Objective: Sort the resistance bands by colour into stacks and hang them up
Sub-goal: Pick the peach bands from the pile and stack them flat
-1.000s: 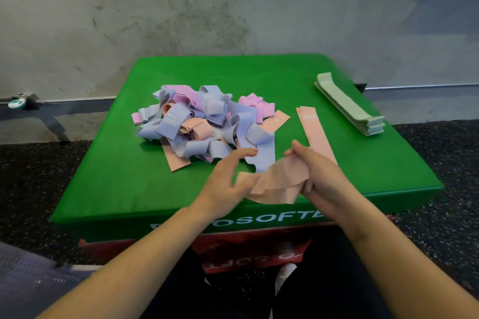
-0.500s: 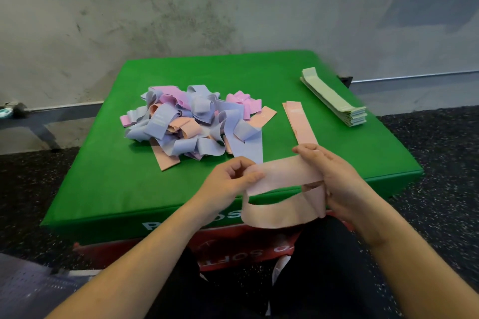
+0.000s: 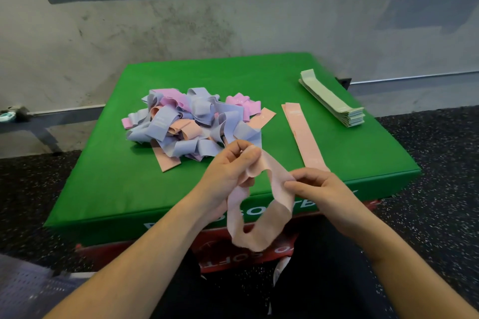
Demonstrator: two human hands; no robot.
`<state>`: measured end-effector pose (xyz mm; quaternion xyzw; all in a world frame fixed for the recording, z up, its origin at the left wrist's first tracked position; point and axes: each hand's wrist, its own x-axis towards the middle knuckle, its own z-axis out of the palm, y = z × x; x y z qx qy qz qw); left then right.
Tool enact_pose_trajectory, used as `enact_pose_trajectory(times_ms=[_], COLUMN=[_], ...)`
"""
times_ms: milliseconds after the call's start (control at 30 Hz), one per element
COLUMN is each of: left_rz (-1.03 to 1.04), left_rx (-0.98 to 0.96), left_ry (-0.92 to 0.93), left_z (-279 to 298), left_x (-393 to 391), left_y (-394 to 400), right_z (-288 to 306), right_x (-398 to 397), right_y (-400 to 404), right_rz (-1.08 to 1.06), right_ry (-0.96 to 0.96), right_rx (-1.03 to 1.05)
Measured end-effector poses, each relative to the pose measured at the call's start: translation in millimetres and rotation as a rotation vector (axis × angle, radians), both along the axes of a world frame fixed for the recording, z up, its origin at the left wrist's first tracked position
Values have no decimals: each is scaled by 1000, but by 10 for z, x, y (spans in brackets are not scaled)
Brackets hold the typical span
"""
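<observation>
— Against the grey wall sits the green worktop (image 3: 259, 77), and most of it is taken up by that tangled heap (image 3: 191, 124) of lilac, pink and peach bands. Is much sorted?

— Only the green stack (image 3: 334, 101) at the far right corner, and a flat peach pair (image 3: 303, 132) lying between it and the heap.

— And the peach band (image 3: 261, 202) in hand?

— A second ago it was a crumpled wad between the palms. Now it hangs as an open loop over the near edge. The left hand (image 3: 228, 173) pinches its top with curled fingers (image 3: 248, 156), and the right hand (image 3: 321, 186) grips the right side between thumb and fingers.

— So it's untangled?

— Nearly, I'd say; there's one twist left. Flattened, it should join the peach pair, just beside the right hand. Hanging is a long way off.
</observation>
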<state>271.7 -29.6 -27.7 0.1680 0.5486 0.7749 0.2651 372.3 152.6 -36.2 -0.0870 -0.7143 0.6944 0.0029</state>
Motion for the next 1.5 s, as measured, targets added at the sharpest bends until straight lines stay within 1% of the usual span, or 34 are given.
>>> enact_pose_trajectory(times_ms=[67, 133, 200, 267, 300, 333, 433, 467, 533, 567, 633, 700, 800, 833, 900, 967, 1067, 1133, 1200, 1300, 1400, 1500], left_rz=[-19, -39, -47, -51, -49, -44, -26, -23, -16, -11, 2, 25, 93, 110, 142, 150, 139, 128, 95, 74, 94, 114], left_rx=[-7, -51, -95, -101, -97, -100, -147, -156, -177, -191, -221, -244, -240, -243, -267, -287, -274, -287, -250, -207, -158, -111], left_ry=[-8, 3, 15, 9, 9, 14, 67, 82, 109, 128, 163, 192, 227, 234, 258, 269, 251, 244, 221, 137, 26, -28], left_z=[16, 29, 31, 47, 58, 72, 84, 87, 94, 101, 128, 135, 131, 126, 128, 123, 131, 104, 45, -44, -145, -193], left_x=[18, 30, 39, 47, 46, 38, 2, -4, -5, 0, 28, 53, 66, 62, 56, 40, 44, 46, 58, 112, 170, 225], left_y=[26, 37, 46, 47, 45, 40, 26, 30, 49, 61, 86, 108, 143, 151, 152, 144, 141, 138, 144, 149, 130, 117], right_z=[-23, -47, -48, 22, 34, 21, 55, 82, 97, 94, 75, 82, 92, 99, 119, 111, 123, 151, 167, 185, 218, 225], right_x=[-4, -59, -62, -48, -85, -161, -244, -225, -183, -158, -77, -95, -154, -150, -148, -153, -102, -79, -75, -93, -108, -121], right_y=[-23, -46, -103, -147, -152, -144, -122, -136, -209, -225, -248, -268, -296, -310, -330, -339, -349, -357, -368, -365, -341, -315], right_rz=[34, 15, -44, -73, -87, -94, 49, 49, -29, -41, 14, 24, 6, -5, -3, 10, 21, 27, 14, -59, -118, -166], right_ry=[-7, -5, 3, -23, -56, -101, -233, -224, -101, -48, -3, -30, -125, -149, -182, -167, -133, -84, -25, 44, 64, 79], right_rx=[38, 53, -7, -127, -172, -168, -94, -30, 42, 27, -53, -155, -284, -281, -192, -161, -216, -216, -215, -235, -200, -251])
